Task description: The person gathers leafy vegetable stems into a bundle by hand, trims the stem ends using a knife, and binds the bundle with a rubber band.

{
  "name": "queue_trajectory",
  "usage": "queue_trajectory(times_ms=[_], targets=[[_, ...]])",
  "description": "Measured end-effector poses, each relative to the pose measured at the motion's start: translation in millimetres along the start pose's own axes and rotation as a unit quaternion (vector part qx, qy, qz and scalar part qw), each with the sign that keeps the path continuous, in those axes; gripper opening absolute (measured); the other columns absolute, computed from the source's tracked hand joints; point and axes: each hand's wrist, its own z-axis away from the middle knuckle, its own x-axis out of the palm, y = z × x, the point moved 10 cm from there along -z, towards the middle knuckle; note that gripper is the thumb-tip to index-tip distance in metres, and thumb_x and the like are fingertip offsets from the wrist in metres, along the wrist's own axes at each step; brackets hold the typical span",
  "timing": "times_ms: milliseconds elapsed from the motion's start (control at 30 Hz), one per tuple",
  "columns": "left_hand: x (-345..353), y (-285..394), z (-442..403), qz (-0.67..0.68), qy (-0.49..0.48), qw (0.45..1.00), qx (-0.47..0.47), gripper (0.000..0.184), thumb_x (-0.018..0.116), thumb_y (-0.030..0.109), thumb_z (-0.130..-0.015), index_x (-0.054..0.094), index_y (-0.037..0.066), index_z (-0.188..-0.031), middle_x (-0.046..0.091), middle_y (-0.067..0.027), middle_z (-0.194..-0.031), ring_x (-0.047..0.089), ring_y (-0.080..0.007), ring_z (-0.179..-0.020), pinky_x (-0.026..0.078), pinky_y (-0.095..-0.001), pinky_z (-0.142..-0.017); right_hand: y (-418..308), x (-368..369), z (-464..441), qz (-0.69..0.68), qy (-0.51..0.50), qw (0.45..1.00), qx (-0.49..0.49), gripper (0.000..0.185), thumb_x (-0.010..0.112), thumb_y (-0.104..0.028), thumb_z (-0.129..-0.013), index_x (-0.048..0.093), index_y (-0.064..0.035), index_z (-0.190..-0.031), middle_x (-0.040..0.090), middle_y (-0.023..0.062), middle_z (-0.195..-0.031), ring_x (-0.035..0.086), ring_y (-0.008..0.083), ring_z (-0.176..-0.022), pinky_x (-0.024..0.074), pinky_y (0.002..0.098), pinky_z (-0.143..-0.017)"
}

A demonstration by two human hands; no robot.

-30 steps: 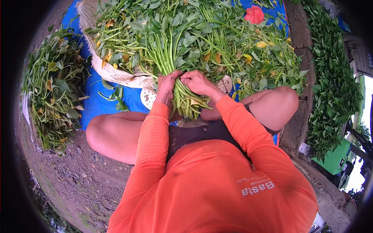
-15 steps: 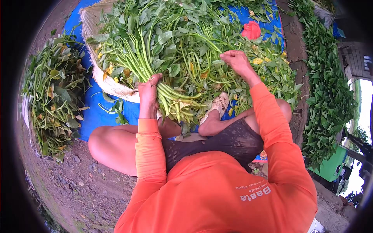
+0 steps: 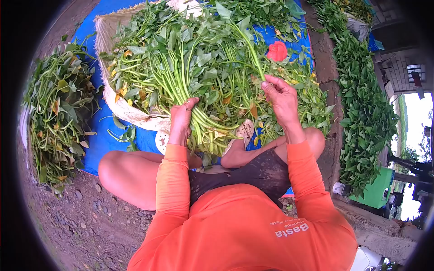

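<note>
Tarp (image 3: 107,151) lies below the bunch (image 3: 181,83), heap (image 3: 58,117) to its left; left hand (image 3: 181,118) clasps the bunch, right hand (image 3: 281,97) pinches a stem (image 3: 253,53).

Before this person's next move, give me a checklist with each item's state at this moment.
1. Left hand closed around the bundle of stems: ok.
2. Right hand gripping the leafy stem: ok, pinched at its lower end.
3. Leafy stem's lower end gathered with the bundle: not ok, it is held apart, to the right.
4. Bundle's cut ends level: not ok, they stick out unevenly below the left hand.
5. Tie around the bundle: cannot tell, the hand covers part of it.
6. Bundle free of yellow leaves: cannot tell, foliage overlaps.
</note>
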Motion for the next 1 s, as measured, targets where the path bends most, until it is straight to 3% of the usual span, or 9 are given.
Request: queue_trajectory(times_ms=[67, 300, 433, 567, 600, 633, 700, 933, 1000], targets=[[4, -4, 2, -0.008, 0.004, 1.000, 0.014, 0.013, 0.083, 0.008, -0.087, 0.077, -0.003, -0.091, 0.073, -0.0050, -0.081, 0.065, -0.0137, -0.064, 0.056, -0.0308, -0.062, -16, 24, 13, 0.035, 0.045, 0.993, -0.101, 0.031, 0.077, -0.012, -0.101, 0.075, 0.0023, -0.129, 0.071, 0.0036, -0.101, 0.060, 0.0076, -0.081, 0.0496, 0.0243, -0.073], [43, 8, 33, 0.001, -0.085, 0.995, 0.048, 0.023, 0.082, 0.017, -0.092, 0.077, -0.003, -0.101, 0.074, -0.0050, -0.085, 0.069, -0.0137, -0.069, 0.057, -0.0293, -0.064, 52, 133, 41, 0.083, -0.046, 0.991, -0.092, 0.032, 0.075, -0.017, -0.100, 0.076, 0.0034, -0.125, 0.078, 0.0213, -0.117, 0.076, 0.0279, -0.103, 0.0573, 0.0380, -0.092], [43, 17, 38, 0.005, -0.120, 0.991, 0.062, 0.030, 0.083, 0.021, -0.093, 0.077, -0.005, -0.104, 0.076, -0.0080, -0.091, 0.071, -0.0147, -0.074, 0.058, -0.0299, -0.067, 52, 135, 49, 0.067, -0.063, 0.996, -0.018, 0.032, 0.073, -0.016, -0.102, 0.075, 0.0028, -0.127, 0.079, 0.0200, -0.116, 0.076, 0.0248, -0.101, 0.0574, 0.0362, -0.091], [43, 30, 44, 0.000, -0.098, 0.992, 0.078, 0.027, 0.086, 0.017, -0.089, 0.078, -0.005, -0.103, 0.077, -0.0088, -0.096, 0.070, -0.0142, -0.083, 0.057, -0.0300, -0.075, 15, 151, 55, 0.140, -0.088, 0.976, -0.143, 0.023, 0.071, -0.011, -0.099, 0.075, 0.0048, -0.116, 0.076, 0.0212, -0.102, 0.074, 0.0354, -0.090, 0.0570, 0.0416, -0.083], [37, 28, 43, -0.014, -0.096, 0.993, 0.074, 0.028, 0.087, 0.017, -0.088, 0.078, -0.005, -0.103, 0.076, -0.0083, -0.095, 0.070, -0.0142, -0.084, 0.056, -0.0305, -0.076, -7, 159, 61, 0.174, -0.110, 0.964, -0.171, 0.023, 0.071, -0.009, -0.100, 0.076, 0.0069, -0.116, 0.077, 0.0210, -0.102, 0.076, 0.0311, -0.090, 0.0578, 0.0357, -0.084], [37, 29, 37, -0.024, -0.096, 0.993, 0.070, 0.028, 0.087, 0.016, -0.086, 0.077, -0.005, -0.103, 0.076, -0.0077, -0.093, 0.069, -0.0143, -0.084, 0.056, -0.0311, -0.077, -9, 158, 63, 0.173, -0.111, 0.963, -0.172, 0.021, 0.071, -0.009, -0.099, 0.075, 0.0072, -0.113, 0.076, 0.0220, -0.103, 0.075, 0.0372, -0.089, 0.0585, 0.0397, -0.083], [38, 35, 41, 0.004, -0.083, 0.992, 0.091, 0.028, 0.086, 0.012, -0.083, 0.074, -0.003, -0.103, 0.073, -0.0060, -0.089, 0.068, -0.0146, -0.075, 0.055, -0.0305, -0.070, -15, 150, 71, 0.220, -0.091, 0.946, -0.218, 0.018, 0.071, -0.009, -0.098, 0.076, 0.0058, -0.107, 0.077, 0.0201, -0.100, 0.073, 0.0388, -0.089, 0.0575, 0.0442, -0.082], [32, 48, 36, 0.020, -0.047, 0.990, 0.130, 0.029, 0.082, 0.015, -0.090, 0.071, -0.006, -0.106, 0.074, -0.0111, -0.089, 0.074, -0.0205, -0.075, 0.062, -0.0338, -0.069, -48, 140, 113, 0.363, -0.117, 0.873, -0.305, 0.009, 0.073, -0.004, -0.092, 0.077, -0.0022, -0.100, 0.076, 0.0138, -0.100, 0.069, 0.0333, -0.091, 0.0559, 0.0419, -0.082], [24, 58, 35, 0.017, -0.043, 0.992, 0.119, 0.028, 0.080, 0.016, -0.092, 0.070, -0.006, -0.107, 0.074, -0.0117, -0.091, 0.075, -0.0216, -0.078, 0.063, -0.0350, -0.070, -54, 111, 108, 0.325, -0.086, 0.885, -0.322, 0.012, 0.073, -0.004, -0.092, 0.077, -0.0014, -0.104, 0.076, 0.0141, -0.101, 0.069, 0.0331, -0.093, 0.0563, 0.0412, -0.083]])
